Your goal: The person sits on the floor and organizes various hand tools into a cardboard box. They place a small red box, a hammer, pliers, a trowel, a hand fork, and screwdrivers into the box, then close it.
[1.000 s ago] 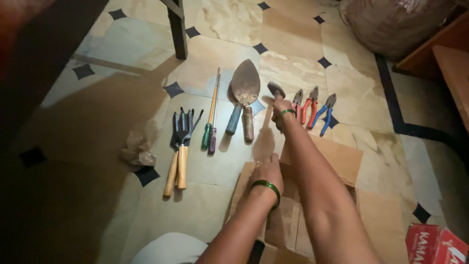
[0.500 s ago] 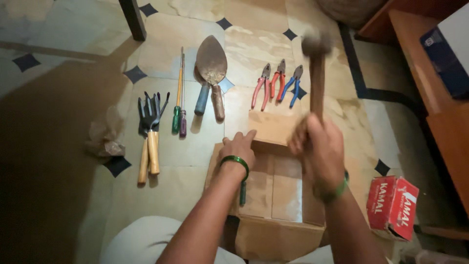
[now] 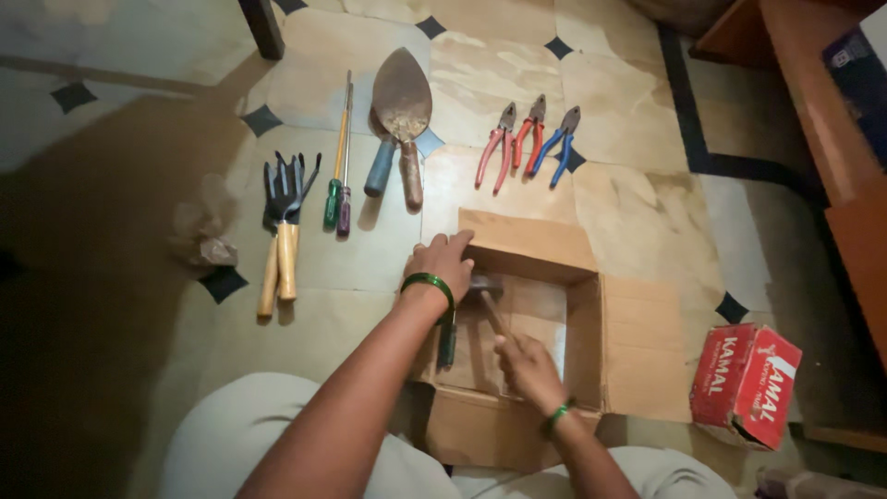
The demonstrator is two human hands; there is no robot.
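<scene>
An open cardboard box lies on the tiled floor in front of me. My left hand rests on the box's left rim, its fingers over the edge. My right hand is inside the box and grips the wooden handle of a hammer, whose dark head lies low against the box's left inner side. A dark-handled tool lies in the box under my left wrist. Both wrists wear green bangles.
Beyond the box lie three pliers, two trowels, two screwdrivers and two wooden-handled garden forks. Crumpled paper lies at the left. A red carton stands at the right, beside wooden furniture.
My right hand picked the hammer up from the floor row, swung it over the box and brought it down inside. My left hand stayed on the box's rim.
</scene>
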